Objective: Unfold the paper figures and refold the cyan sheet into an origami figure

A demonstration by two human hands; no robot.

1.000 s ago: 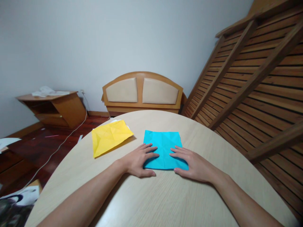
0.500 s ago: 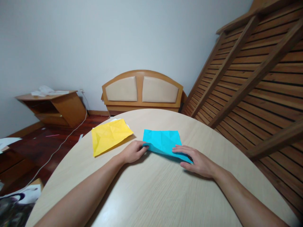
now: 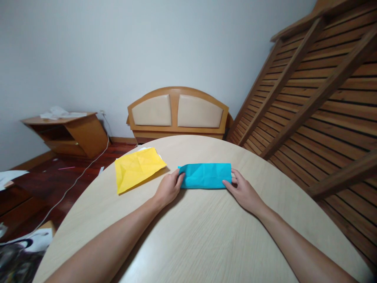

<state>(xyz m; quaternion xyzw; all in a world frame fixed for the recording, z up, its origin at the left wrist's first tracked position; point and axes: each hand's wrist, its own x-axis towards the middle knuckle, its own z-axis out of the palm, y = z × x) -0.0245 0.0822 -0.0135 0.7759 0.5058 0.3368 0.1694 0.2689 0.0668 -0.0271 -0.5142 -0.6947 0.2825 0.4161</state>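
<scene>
Left hand (image 3: 168,188) at the left end of the blue paper (image 3: 205,175), fingers curled loosely, thumb and fingertips pinching that end. Right hand (image 3: 243,191) at the right end, partly open, fingertips on the edge, thumb against the near corner. Half a second ago the near edge lifted off the counter (image 3: 194,236); a second ago the sheet flat and square under both palms. Now folded in half into a long, creased strip, near edge brought up to the far edge, so by the look of it the fold made and its ends being lined up or pressed. Strip lying flat in the middle of the far part of the counter. Just left of it, apart, a yellow paper (image 3: 137,169), creased and open, with a white sheet's edge peeping from behind. Beyond, a headboard (image 3: 176,114) against the wall; slatted bed frame (image 3: 318,102) leaning at right.
</scene>
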